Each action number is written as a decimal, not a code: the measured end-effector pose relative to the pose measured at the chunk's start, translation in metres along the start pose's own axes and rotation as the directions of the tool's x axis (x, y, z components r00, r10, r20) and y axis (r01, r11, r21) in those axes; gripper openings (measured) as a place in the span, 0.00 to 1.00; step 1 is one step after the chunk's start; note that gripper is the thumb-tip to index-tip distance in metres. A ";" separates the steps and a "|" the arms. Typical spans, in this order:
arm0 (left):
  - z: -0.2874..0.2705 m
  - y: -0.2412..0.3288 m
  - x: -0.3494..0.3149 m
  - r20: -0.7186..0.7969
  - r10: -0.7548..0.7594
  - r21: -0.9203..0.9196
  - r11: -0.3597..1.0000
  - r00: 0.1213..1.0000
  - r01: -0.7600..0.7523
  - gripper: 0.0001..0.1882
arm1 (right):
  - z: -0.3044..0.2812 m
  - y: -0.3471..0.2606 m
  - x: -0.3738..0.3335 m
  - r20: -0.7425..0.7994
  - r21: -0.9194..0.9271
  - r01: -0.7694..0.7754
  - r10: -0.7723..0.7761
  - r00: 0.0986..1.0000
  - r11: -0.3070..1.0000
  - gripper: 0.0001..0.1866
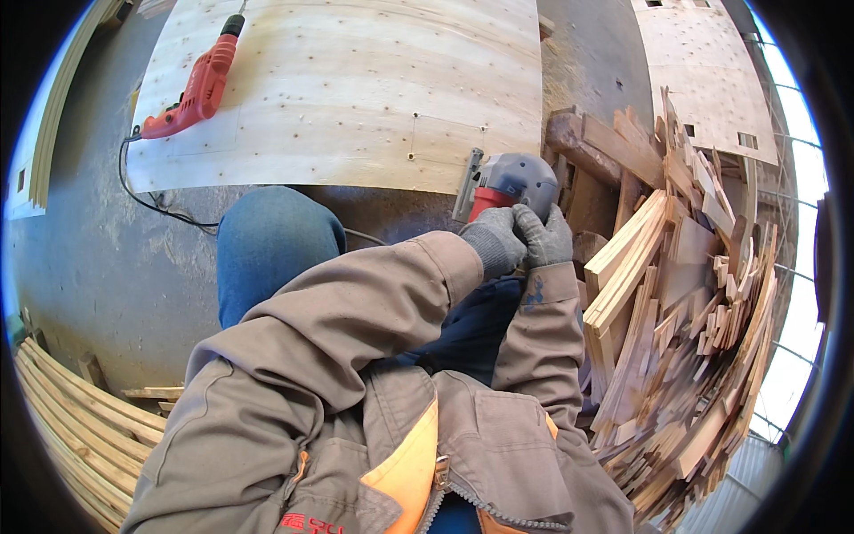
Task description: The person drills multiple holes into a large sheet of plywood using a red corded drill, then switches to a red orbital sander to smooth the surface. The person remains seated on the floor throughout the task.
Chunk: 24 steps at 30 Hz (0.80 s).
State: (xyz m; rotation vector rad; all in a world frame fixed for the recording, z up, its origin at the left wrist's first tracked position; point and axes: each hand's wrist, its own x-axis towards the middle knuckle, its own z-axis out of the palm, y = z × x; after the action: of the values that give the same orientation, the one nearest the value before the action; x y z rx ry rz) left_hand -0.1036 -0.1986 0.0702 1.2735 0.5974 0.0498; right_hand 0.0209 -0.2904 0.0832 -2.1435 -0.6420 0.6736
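Both my hands wear grey knit gloves and are together at a power tool that looks like a jigsaw [520,173]. It has a rounded grey body, a red section and a flat metal base plate at its left. My left hand [498,240] is closed at the tool's near side, by the red part. Close against it, my right hand [544,238] has its fingers curled round the near right side of the body. The undersides of both grips are hidden. The tool is tilted, at the near right corner of a plywood sheet [338,98].
A red corded drill [200,89] lies on the plywood's left, its black cord [124,173] running to the floor. Heaped wood offcuts [676,311] fill the right side. Long boards [89,409] are stacked at lower left. Another plywood sheet [712,80] with cut holes is at far right.
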 end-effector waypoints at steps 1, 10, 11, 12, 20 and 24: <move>0.001 -0.001 0.002 0.007 -0.038 0.042 0.998 0.999 0.038 0.20 | 0.001 0.001 -0.001 -0.013 -0.005 0.003 -0.003 1.000 1.000 0.28; -0.024 0.009 -0.004 0.127 -0.086 0.180 0.982 0.988 0.062 0.22 | 0.019 -0.025 -0.009 -0.043 -0.180 -0.024 0.017 0.999 0.983 0.31; -0.025 0.003 -0.004 0.064 0.027 0.360 0.932 0.998 -0.048 0.24 | 0.018 -0.013 -0.004 -0.040 -0.195 -0.031 0.024 0.999 0.980 0.31; -0.029 0.011 -0.009 0.069 -0.008 0.399 0.917 0.998 -0.021 0.24 | 0.020 -0.004 -0.001 -0.033 -0.174 -0.029 0.023 0.999 0.984 0.31; -0.049 0.041 -0.042 0.102 -0.034 0.647 0.762 0.994 -0.040 0.25 | 0.023 -0.013 -0.006 -0.020 -0.186 0.030 -0.035 0.999 0.982 0.29; -0.053 0.036 -0.044 0.106 -0.029 0.745 0.664 0.994 -0.060 0.20 | 0.026 -0.002 0.003 0.014 -0.064 0.026 -0.025 1.000 0.998 0.21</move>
State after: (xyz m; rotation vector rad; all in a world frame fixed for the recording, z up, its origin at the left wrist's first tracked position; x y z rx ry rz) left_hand -0.1542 -0.1563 0.1119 2.0815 0.5216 -0.2870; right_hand 0.0059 -0.2741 0.0696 -2.1878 -0.7049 0.6617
